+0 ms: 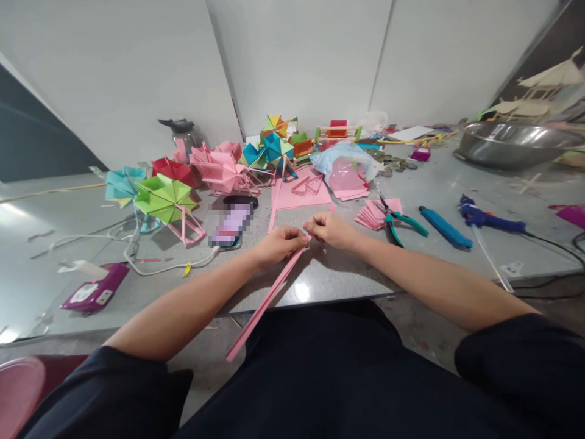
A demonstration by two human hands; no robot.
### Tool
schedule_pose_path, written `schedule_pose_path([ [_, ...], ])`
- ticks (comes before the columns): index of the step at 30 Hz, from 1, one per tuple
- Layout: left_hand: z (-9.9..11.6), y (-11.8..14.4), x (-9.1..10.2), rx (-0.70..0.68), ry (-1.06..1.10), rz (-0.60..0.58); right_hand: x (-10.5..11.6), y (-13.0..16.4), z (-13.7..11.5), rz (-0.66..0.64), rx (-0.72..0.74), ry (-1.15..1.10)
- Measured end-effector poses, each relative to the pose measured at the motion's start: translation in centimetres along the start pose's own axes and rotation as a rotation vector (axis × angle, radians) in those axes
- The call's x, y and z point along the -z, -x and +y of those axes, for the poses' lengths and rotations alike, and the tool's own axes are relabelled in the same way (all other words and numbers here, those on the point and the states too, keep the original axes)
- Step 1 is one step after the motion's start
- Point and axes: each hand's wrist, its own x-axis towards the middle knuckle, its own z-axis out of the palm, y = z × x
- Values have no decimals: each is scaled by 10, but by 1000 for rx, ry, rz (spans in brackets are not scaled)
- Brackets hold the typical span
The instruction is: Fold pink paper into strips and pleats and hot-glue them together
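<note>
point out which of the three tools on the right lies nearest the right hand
The teal-handled pliers, lying partly over pink paper pieces; the blue tool and dark blue glue gun lie farther from the right hand.

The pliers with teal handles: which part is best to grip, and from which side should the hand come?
I would grip the pliers by both teal handles, coming with the right hand, once free, from the near right side. The handles spread apart toward the person and the right, while the metal jaws point away, over the pink papers.
</note>
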Motion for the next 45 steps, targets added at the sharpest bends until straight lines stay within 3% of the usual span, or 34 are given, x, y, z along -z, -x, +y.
schedule_pose_path([
  [4,1,1,0,17,17,22,4,-2,-1,51,8,16],
  [9,1,3,3,78,31,44,5,-4,4,144,-48,-141],
  [13,0,2,5,86,120,32,-1,-2,4,77,-77,-311],
  [19,0,1,7,8,44,-133,-5,2,-5,-4,-92,-311],
  [24,0,1,9,15,86,-201,-3,1,-6,-4,-93,-356],
  [29,-1,1,10,44,140,-189,-6,4,-4,-17,-105,-436],
  [33,-2,0,10,32,153,-176,-9,4,-3,-45,-151,-374],
  [41,0,1,10,53,157,-182,-6,1,-2,25,-130,-431],
  [45,0,1,8,45,170,-176,-9,6,-4,-38,-166,-402],
])
